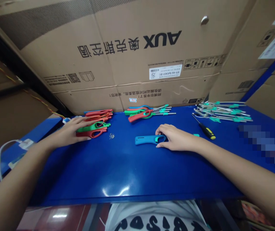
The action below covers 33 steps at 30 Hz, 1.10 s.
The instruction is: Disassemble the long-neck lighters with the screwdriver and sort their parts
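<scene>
My right hand [172,137] grips the guard end of a blue lighter body [144,140], which lies flat on the table with a teal trigger in its finger hole. My left hand [71,131] rests at the left pile, fingers stretched over it and thumb along its near side. In that pile are a green lighter casing [103,125], a red lighter casing [96,132] and several more red and orange ones. A small heap of screws [111,136] sits just right of them.
Behind, assembled lighters with metal rods [139,116] form a stack. Rods with teal parts [221,110] are heaped at the back right, near a black and yellow screwdriver [207,131]. A cardboard panel [128,70] walls the blue table's [118,170] far edge. A white cable [1,154] hangs left.
</scene>
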{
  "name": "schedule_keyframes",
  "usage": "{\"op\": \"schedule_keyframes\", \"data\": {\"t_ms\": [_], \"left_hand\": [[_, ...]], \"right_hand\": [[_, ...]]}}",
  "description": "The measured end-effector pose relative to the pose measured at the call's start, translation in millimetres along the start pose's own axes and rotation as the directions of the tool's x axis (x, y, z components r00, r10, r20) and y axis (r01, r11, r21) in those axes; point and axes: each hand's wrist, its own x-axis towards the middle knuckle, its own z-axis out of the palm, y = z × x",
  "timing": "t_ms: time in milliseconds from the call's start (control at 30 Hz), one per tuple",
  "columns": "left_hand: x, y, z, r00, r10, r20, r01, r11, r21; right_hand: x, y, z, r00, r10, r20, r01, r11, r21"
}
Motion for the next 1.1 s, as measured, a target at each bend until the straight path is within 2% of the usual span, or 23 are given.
{"op": "schedule_keyframes", "data": {"t_ms": [133, 233, 300, 433, 533, 600, 667, 800, 967, 1100], "left_hand": [[0, -6, -1, 0.999, -0.048, -0.002, 0.048, 0.997, 0.058], [2, 14, -3, 0.999, -0.042, -0.014, 0.043, 0.991, 0.128], [6, 47, -6, 0.999, 0.007, -0.035, -0.002, 0.992, 0.127], [17, 140, -5, 0.986, 0.129, -0.108, -0.128, 0.992, 0.011], [28, 197, 11, 0.978, 0.209, -0.028, -0.21, 0.975, -0.077], [37, 217, 28, 0.972, 0.233, -0.02, -0.233, 0.96, -0.157], [46, 222, 45, 0.97, 0.239, -0.032, -0.239, 0.938, -0.252], [54, 214, 66, 0.965, 0.231, -0.122, -0.261, 0.876, -0.405], [52, 210, 70, 0.965, 0.188, -0.18, -0.256, 0.818, -0.516], [51, 210, 72, 0.97, 0.149, -0.193, -0.233, 0.799, -0.554]], "right_hand": [[-2, -3, -2, 1.0, -0.011, 0.023, 0.011, 1.0, -0.008], [-4, -7, -3, 0.999, -0.012, 0.03, 0.013, 1.0, -0.014], [-5, -9, -3, 0.999, -0.027, 0.025, 0.027, 0.999, -0.019], [-7, -10, 1, 0.998, -0.065, 0.014, 0.065, 0.998, -0.003], [-8, -9, 6, 0.993, -0.121, 0.007, 0.121, 0.992, 0.032], [-8, -9, 9, 0.987, -0.163, 0.007, 0.162, 0.986, 0.047], [-7, -8, 9, 0.985, -0.175, 0.013, 0.174, 0.984, 0.048], [-7, -2, 2, 0.991, -0.13, 0.01, 0.129, 0.989, 0.071], [-8, 13, -8, 0.99, -0.132, 0.044, 0.124, 0.981, 0.151], [-4, 17, -3, 0.978, -0.19, -0.081, 0.204, 0.949, 0.242]]}}
